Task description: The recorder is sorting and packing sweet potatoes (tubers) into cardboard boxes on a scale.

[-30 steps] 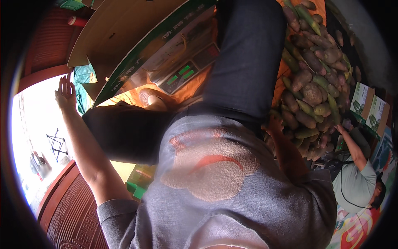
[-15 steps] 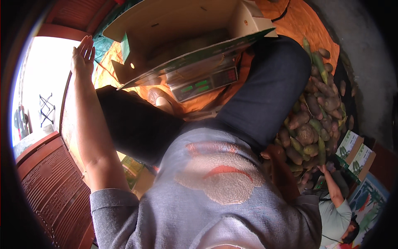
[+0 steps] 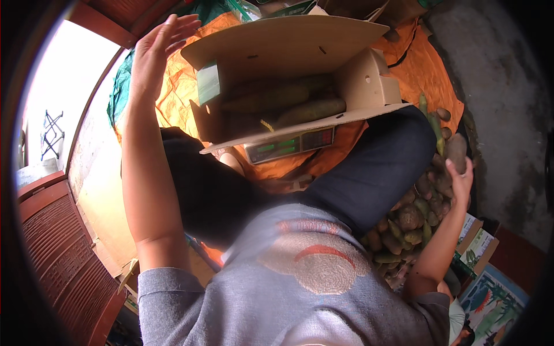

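Note:
My left hand [image 3: 158,51] is raised at the upper left, beside the open carton, with its fingers stretched out and nothing in them. At the right, my right hand [image 3: 461,180] grips a thick, brown, oblong vegetable [image 3: 456,151] above a heap of brown and green vegetables [image 3: 408,218]. Between my knees, the cardboard carton [image 3: 300,36] stands with its flaps spread. Several long greenish-brown vegetables [image 3: 314,111] lie inside it, partly in shadow. The carton sits over a scale [image 3: 288,145] with a lit green display, and hides much of it.
An orange sheet [image 3: 441,81] lies under the carton and the heap. A carved reddish-brown wooden panel [image 3: 60,259] stands at the left. Small printed boxes [image 3: 478,248] are at the lower right. Another person's pale sleeve [image 3: 456,320] shows at the lower right edge.
My right hand has come out from beside my body to the heap and now holds a brown vegetable up. The left hand has shifted right, toward the carton. More of the carton's inside shows.

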Demonstrator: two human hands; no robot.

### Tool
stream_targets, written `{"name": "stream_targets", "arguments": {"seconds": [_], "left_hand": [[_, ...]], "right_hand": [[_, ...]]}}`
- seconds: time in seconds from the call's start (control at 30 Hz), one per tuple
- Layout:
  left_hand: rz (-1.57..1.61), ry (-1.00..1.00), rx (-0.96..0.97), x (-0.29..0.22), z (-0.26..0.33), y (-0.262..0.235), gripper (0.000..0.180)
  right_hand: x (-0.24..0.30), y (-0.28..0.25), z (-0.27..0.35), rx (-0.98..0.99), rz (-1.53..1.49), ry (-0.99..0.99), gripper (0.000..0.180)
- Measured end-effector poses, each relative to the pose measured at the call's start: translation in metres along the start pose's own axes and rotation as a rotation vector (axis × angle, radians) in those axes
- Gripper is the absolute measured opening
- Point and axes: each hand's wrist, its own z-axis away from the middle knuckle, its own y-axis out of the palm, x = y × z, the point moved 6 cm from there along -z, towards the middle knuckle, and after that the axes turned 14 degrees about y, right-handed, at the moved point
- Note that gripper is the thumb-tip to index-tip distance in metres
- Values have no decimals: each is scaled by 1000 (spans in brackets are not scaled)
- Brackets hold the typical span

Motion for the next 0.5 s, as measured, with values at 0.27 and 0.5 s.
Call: {"name": "stream_targets", "arguments": {"seconds": [0.27,0.5], "left_hand": [[-193,79,206,-6,3,25,44],[-230,83,276,-11,6,33,40]], "right_hand": [[297,107,112,284,317,-854,61],[323,265,135,498,977,-1024,59]]}}
